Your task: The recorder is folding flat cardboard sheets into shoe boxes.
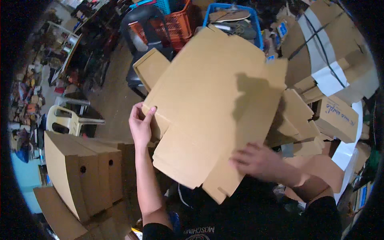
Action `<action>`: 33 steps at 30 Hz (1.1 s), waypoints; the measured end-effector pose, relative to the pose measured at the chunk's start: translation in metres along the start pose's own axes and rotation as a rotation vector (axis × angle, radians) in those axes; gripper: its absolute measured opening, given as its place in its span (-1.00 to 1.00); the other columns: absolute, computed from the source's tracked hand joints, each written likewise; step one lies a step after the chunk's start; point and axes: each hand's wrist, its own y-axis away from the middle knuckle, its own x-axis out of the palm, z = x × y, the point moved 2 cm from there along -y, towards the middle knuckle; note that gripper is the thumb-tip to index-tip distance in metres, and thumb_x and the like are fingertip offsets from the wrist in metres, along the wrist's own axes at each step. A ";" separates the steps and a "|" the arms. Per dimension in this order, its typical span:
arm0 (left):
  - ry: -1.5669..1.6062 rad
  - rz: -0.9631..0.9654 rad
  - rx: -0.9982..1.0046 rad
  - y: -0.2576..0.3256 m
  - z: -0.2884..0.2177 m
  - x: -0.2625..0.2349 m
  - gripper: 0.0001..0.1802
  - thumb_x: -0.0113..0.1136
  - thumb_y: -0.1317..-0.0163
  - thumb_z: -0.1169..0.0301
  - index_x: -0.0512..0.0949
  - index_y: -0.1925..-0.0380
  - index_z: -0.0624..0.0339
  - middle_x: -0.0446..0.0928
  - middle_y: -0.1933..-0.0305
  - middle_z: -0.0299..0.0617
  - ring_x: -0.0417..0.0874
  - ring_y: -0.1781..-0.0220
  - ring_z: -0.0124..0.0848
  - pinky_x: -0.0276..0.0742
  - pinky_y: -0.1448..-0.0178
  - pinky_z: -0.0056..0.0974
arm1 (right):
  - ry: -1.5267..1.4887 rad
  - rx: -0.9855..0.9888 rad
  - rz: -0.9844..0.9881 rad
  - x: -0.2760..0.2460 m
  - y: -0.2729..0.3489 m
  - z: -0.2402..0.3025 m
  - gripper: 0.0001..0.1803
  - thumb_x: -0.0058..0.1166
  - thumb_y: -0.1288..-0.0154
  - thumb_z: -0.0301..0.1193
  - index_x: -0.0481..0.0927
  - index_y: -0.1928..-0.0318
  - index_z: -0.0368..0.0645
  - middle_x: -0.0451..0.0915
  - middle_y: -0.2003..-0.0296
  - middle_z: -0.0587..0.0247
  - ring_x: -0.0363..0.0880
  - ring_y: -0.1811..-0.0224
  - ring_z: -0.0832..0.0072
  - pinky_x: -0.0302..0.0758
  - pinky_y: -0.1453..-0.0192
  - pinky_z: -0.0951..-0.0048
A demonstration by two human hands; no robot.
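Note:
A large flat cardboard box blank [192,100], with creases, notches and flaps along its edges, is tilted in front of my body. My left hand [141,123] pinches its left edge, the thumb on top and the fingers curled behind. At the lower right side of the blank is my right hand [256,161]. It is smeared by motion, its fingers over or against the narrow side flap; whether they grip it I cannot tell. A dark shadow falls across the right part of the cardboard.
Several made-up cardboard boxes [94,172] stand at lower left. On the right lie more cardboard pieces, a closed box [336,118] and a large strapped bundle [320,44]. Behind are a dark plastic chair [146,24], an orange crate [176,26] and a blue basket [259,34] holding shoes.

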 end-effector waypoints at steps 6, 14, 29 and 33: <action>-0.347 0.043 -0.082 0.030 0.006 -0.017 -0.51 0.43 -0.38 0.38 0.55 -0.24 0.30 0.59 0.32 -0.36 0.50 0.31 -0.57 0.47 0.17 -0.43 | 0.122 0.106 -0.111 -0.005 -0.004 -0.101 -0.73 0.14 -0.26 -0.37 0.71 0.04 0.01 0.69 -0.04 0.38 0.58 -0.28 0.31 0.37 -0.53 0.00; -0.291 0.259 -0.307 0.099 0.001 -0.026 -0.15 0.44 -0.31 0.52 0.31 -0.57 0.03 0.57 0.46 -0.31 0.49 0.40 -0.58 0.51 0.22 -0.36 | -0.007 0.132 -0.001 -0.009 0.018 -0.119 -0.60 0.34 -0.07 -0.42 0.73 0.00 0.02 0.71 -0.10 0.35 0.57 -0.35 0.24 0.35 -0.60 -0.02; 0.076 0.414 -0.192 0.094 -0.006 -0.041 -0.58 -0.02 -0.39 0.64 0.68 -0.16 0.26 0.72 0.11 -0.26 0.63 0.07 -0.52 0.50 -0.14 -0.37 | -0.132 0.066 0.016 -0.009 0.045 -0.135 -0.37 0.47 0.13 -0.38 0.72 -0.10 0.11 0.71 -0.19 0.39 0.54 -0.43 0.20 0.33 -0.62 -0.07; -0.042 0.470 -0.166 0.102 -0.017 -0.039 -0.45 0.17 -0.24 0.71 0.63 -0.26 0.21 0.75 -0.11 -0.19 0.69 -0.24 -0.37 0.48 -0.44 -0.23 | -0.045 0.058 -0.024 -0.007 0.046 -0.129 -0.36 0.45 0.20 -0.40 0.74 -0.07 0.08 0.72 -0.16 0.37 0.57 -0.41 0.15 0.42 -0.56 -0.07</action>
